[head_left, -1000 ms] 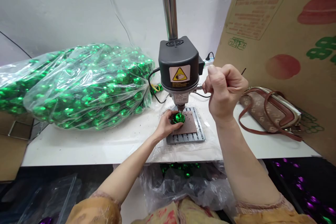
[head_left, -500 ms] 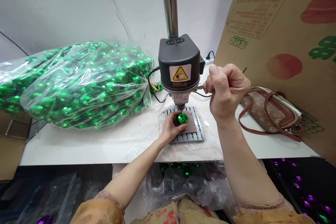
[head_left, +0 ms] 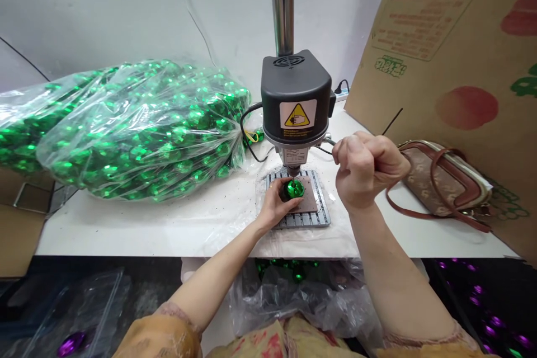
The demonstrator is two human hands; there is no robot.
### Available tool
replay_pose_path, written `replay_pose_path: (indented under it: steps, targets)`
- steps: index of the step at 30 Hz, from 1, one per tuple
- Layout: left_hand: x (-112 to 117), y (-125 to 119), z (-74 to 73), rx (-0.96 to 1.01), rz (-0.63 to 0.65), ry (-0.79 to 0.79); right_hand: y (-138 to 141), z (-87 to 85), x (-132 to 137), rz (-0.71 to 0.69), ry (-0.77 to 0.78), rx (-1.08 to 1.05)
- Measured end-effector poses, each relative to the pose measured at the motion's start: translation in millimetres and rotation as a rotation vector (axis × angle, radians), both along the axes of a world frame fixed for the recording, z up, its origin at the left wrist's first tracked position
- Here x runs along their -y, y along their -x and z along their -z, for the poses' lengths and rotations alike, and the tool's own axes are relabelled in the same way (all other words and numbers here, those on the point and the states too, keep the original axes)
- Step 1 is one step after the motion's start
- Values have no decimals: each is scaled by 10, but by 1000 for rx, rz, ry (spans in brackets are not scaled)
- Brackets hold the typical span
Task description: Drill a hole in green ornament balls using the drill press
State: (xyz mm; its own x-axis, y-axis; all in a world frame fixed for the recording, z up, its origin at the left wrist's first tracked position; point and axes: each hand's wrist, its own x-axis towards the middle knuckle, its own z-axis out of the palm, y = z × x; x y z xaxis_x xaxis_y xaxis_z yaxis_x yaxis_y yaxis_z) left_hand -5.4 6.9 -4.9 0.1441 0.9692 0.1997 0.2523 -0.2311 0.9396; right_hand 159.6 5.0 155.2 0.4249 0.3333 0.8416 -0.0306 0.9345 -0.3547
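While the left hand [head_left: 273, 207] cups a shiny green bauble [head_left: 293, 189] on a brown pad [head_left: 309, 196], fingers wrapped round it beneath the bench drill [head_left: 296, 95] tip; the right hand [head_left: 366, 172] is clenched around the drill's feed lever [head_left: 329, 141].

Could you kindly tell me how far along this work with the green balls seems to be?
Some looks done: a few green balls lie in the plastic bag below the table, possibly finished. In hand: the left hand holds one green ball under the bench drill, and the right hand grips its feed lever. Remaining: the large clear bag on the table, full of green balls.
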Motion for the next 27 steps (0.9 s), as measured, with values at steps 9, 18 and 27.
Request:
replay_pose_path:
  steps: [9,18,27]
  targets:
    - [22,-13,-47,-37,-2,-12,8,169,-23,70,-80,10]
    - [25,0,-22,-63,3,-26,3,210,-17,75,-149,58]
    - [36,-10,-14,-52,-15,-16,40,247,5,108,-132,17]
